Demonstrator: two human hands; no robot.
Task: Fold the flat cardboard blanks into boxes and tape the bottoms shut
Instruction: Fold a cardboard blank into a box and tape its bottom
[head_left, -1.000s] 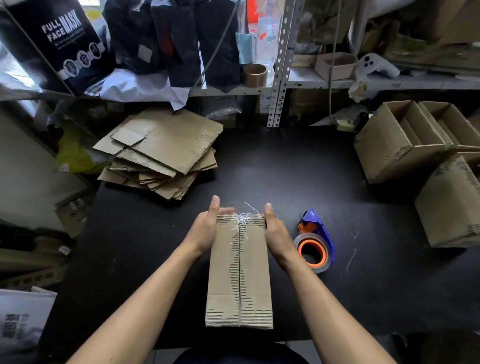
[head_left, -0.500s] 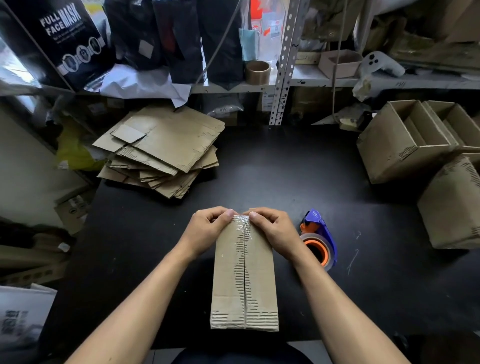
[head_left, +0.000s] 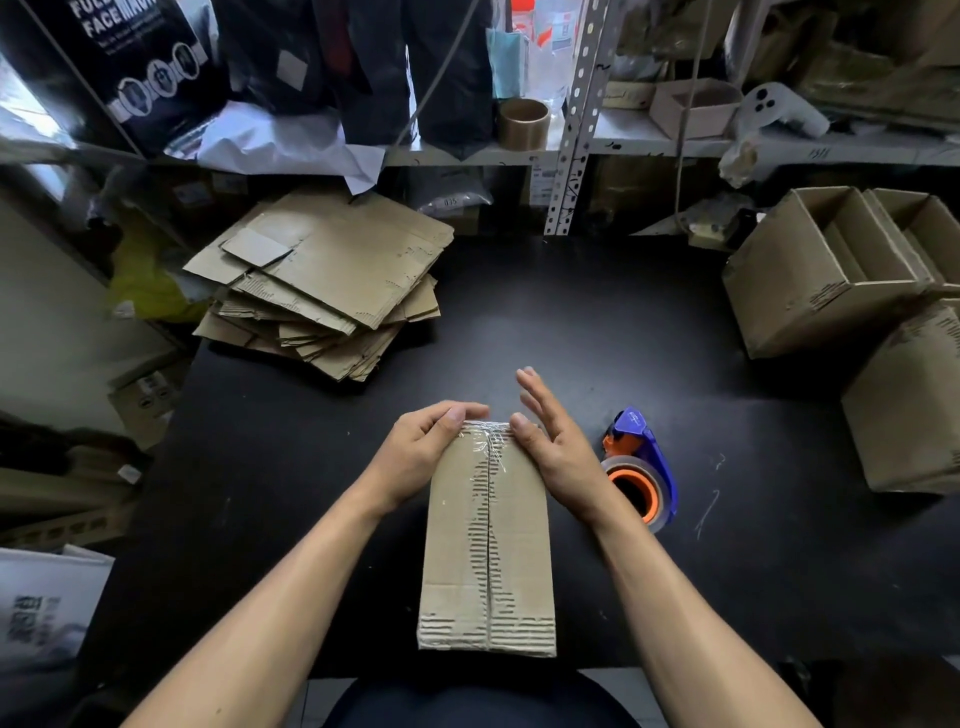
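Observation:
A folded cardboard box (head_left: 488, 545) stands on the black table (head_left: 571, 338) in front of me, its taped bottom facing up, clear tape running along the centre seam and over the far edge. My left hand (head_left: 426, 452) grips the box's far left corner, fingers curled over the far edge. My right hand (head_left: 550, 441) has its fingers straight and lifted off, with only the thumb touching the far right corner. A blue and orange tape dispenser (head_left: 639, 467) lies just right of my right hand. Several flat cardboard blanks (head_left: 332, 280) are stacked at the far left.
Three finished boxes sit at the right: an open one (head_left: 810, 275), another behind it (head_left: 924, 228), and a closed one (head_left: 909, 405) nearer. A metal shelf (head_left: 571, 140) with a tape roll (head_left: 523, 124) and clutter runs along the back.
My right hand's fingers have straightened and lifted off the box's far edge, where both hands were pressing the tape down. My left hand stays curled over the far left corner.

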